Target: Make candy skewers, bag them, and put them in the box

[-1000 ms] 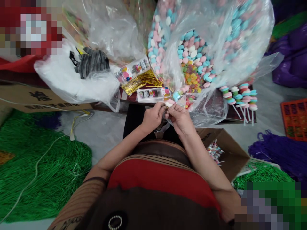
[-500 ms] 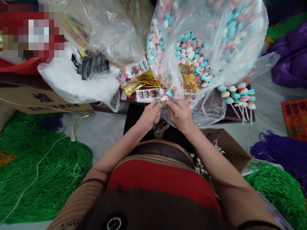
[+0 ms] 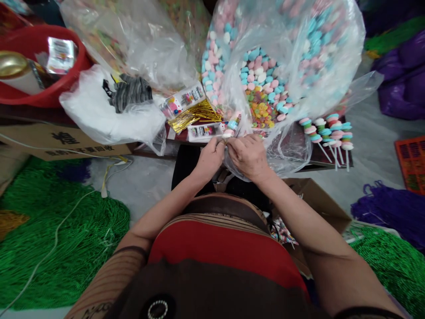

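A marshmallow lollipop (image 3: 233, 126) in a clear wrapper points up and away from me, pink, blue and white pieces stacked along it. At its lower end my left hand (image 3: 211, 156) pinches the gathered wrapper. My right hand (image 3: 248, 156) is closed at the same spot, fingertips against those of the left; they hide the stick and whatever fastens it. Just beyond lie a printed pack of bags (image 3: 203, 131) and gold twist ties (image 3: 202, 111). A second printed pack (image 3: 183, 99) is behind them.
An open plastic bag holds marshmallows (image 3: 262, 73) and gummy rings (image 3: 259, 108). Several unwrapped marshmallow lollipops (image 3: 336, 133) lie at the table's right end. Left stand a white plastic bag (image 3: 99, 115) and a red basin (image 3: 75, 75). A cardboard box (image 3: 320, 206) sits below, near green cords (image 3: 63, 239).
Both hands stay at the lollipop's lower end, with the right fingers turned slightly. The gold glint between the fingertips is less visible. My view has shifted a little.
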The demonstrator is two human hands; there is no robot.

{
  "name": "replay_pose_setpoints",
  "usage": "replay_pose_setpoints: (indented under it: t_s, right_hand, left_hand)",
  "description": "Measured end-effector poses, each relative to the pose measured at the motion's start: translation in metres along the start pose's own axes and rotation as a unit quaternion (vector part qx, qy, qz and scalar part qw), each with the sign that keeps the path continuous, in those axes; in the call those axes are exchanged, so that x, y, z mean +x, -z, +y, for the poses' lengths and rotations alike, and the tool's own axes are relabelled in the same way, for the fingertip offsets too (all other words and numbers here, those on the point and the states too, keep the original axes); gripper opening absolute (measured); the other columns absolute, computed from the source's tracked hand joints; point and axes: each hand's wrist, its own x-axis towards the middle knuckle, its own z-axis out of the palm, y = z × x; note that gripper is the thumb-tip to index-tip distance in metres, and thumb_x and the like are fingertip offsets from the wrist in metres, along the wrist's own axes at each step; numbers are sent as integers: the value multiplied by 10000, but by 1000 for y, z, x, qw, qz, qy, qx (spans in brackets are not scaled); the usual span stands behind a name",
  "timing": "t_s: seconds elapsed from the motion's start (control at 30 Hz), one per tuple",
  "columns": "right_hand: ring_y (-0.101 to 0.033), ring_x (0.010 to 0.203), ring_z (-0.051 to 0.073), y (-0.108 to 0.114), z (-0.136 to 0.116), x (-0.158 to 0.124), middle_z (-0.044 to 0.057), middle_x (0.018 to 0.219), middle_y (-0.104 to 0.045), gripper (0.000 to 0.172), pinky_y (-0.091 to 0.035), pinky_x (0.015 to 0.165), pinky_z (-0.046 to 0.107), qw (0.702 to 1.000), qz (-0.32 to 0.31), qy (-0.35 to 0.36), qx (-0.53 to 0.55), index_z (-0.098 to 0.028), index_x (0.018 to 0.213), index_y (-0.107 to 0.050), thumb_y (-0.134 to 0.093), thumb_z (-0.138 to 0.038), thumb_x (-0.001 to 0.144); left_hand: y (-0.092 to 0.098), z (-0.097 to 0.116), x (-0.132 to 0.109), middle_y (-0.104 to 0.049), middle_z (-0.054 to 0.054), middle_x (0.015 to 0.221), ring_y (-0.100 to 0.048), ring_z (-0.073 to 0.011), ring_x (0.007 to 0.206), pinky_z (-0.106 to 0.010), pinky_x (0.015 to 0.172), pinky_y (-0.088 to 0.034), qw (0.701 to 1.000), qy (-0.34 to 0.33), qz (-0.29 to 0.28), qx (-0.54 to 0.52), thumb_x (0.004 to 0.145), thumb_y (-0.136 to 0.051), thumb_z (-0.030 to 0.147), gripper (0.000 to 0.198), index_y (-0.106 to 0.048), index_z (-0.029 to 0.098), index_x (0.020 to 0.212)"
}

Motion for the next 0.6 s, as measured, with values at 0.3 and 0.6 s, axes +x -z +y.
replay_pose_setpoints:
  t_s: [0.3, 0.6]
  right_hand:
    - [-399, 434, 87, 19, -21, 10, -70, 479, -482, 209, -361, 487, 258, 790, -4, -308, 531, -210, 636, -571, -731, -316, 720]
    - [-486, 464, 118, 28, -41, 4, -32, 585, -560, 217, -449, 458, 292, 701, -66, -320, 634, -216, 716, -599, -752, -359, 659]
  left_hand:
    - [10, -7, -7, -669, -20, 818, -634, -178, 770, -295, 796, -479, 961, -199, 1, 193, 960, -563, 261, 128, -658, 232, 1043]
    - [27, 21, -2, -670, -79, 1197, -605, -235, 1227, -388, 994, -492, 942, -313, -54, 106, 897, -700, 373, 125, -743, 256, 904]
